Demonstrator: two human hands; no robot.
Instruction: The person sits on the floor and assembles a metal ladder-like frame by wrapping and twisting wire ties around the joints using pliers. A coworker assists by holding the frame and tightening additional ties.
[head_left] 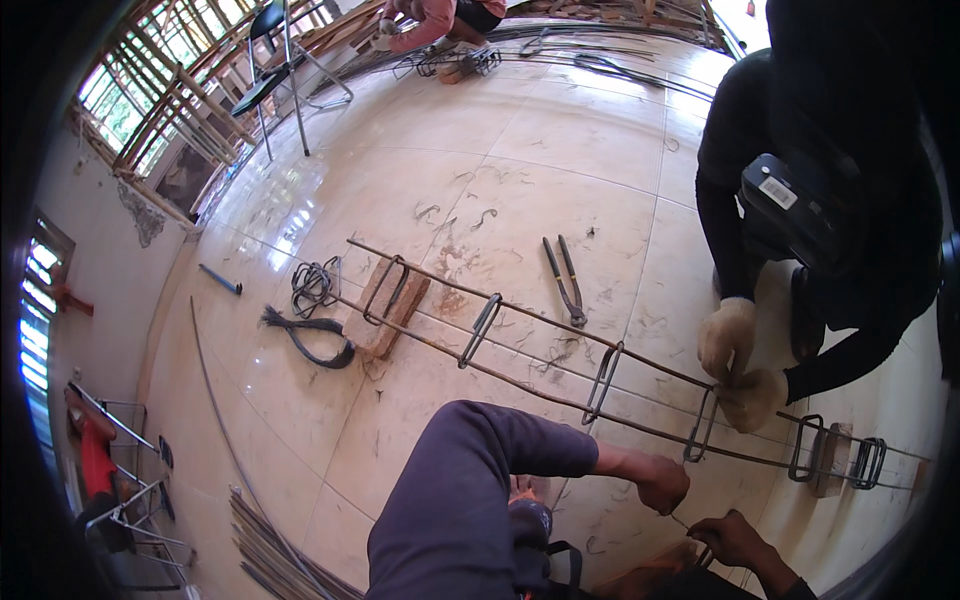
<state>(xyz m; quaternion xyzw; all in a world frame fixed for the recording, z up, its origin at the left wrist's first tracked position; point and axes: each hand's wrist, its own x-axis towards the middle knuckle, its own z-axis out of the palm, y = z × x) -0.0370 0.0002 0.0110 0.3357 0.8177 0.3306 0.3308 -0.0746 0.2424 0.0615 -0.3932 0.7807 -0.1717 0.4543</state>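
Observation:
Just below the rebar frame (527, 386), my left hand (663, 485) is closed on a thin piece of wire (681, 520). The wire reaches toward my right hand (733, 540), which is curled around a dark-handled tool (706, 555), mostly hidden by the fingers. The frame is two long bars with several rectangular stirrups (603, 382) around them. Its left part rests on a red brick (402, 310), its right part on another block (832, 460). Across from me, a co-worker's gloved hands (742, 370) touch the frame at a stirrup.
Pincers (566, 285) lie on the tiled floor beyond the frame, among wire scraps. Left are a wire coil (314, 287), a bundle of tie wire (318, 338) and a blue-handled tool (222, 280). Loose bars (270, 545) lie lower left. Another person (440, 30) crouches far off near a folding chair (275, 80).

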